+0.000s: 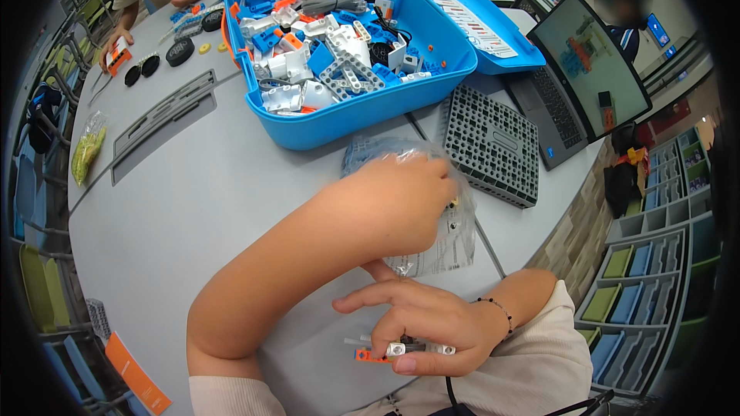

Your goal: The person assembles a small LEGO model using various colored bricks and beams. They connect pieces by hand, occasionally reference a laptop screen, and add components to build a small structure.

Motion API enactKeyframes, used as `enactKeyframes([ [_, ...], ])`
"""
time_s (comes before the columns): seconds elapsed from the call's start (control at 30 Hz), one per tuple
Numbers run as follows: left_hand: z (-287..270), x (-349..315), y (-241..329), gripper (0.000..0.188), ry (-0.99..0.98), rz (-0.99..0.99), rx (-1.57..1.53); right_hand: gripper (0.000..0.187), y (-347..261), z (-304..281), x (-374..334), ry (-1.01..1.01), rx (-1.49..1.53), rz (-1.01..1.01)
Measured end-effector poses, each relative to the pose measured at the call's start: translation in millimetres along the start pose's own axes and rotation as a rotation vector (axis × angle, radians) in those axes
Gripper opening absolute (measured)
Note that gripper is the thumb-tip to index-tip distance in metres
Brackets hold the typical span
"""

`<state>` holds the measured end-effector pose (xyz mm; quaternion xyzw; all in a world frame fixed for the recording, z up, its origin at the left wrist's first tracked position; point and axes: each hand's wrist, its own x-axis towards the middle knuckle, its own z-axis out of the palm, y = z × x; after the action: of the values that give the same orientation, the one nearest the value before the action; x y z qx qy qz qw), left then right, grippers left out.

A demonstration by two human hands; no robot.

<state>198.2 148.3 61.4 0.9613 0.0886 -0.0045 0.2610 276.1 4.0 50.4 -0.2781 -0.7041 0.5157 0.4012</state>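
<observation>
My left hand (405, 204) reaches across to a clear plastic bag (451, 243) with blue pieces in its far part. Its fingers are bent at the bag, mostly hidden and slightly blurred, so their grip cannot be told. Lower down, near my lap, my right hand (439, 327) is closed on a small group of construction pieces. Among them are a white connector block (395, 350) and an orange beam (371, 355). The right index finger stretches out to the left, and the palm hides part of the pieces.
Behind the bag stands a blue box (347, 127) heaped with building parts, its lid opened to the right. A dark perforated block (493, 142) and a laptop (570, 85) lie right. Grey slotted strips (166, 123) lie left. At the far left a person holds an orange-white block (117, 56).
</observation>
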Motion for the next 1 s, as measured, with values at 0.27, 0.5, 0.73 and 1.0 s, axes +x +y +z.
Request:
enactKeyframes([
  [0.27, -0.3, 1.0, 3.6, 0.032, -0.086, -0.149, 0.043, 0.016, -0.5, -1.5, -0.5, -0.017, -0.01, 0.015],
  [0.5, 11.6, 5.3, -3.3, 0.032, 0.088, 0.027, 0.017, 0.017, 0.8, 1.0, -0.8, 0.005, 0.03, 0.018],
  [0.73, 14.5, 17.2, 1.7, 0.043, -0.085, 0.016, -0.052, 0.019, -2.4, 1.1, -3.2, -0.009, 0.08, 0.125],
  [1.0, 9.7, 18.4, 5.0, 0.041, 0.012, 0.069, 0.02, 0.022, 1.6, 1.4, -0.4, -0.01, 0.036, 0.06],
])
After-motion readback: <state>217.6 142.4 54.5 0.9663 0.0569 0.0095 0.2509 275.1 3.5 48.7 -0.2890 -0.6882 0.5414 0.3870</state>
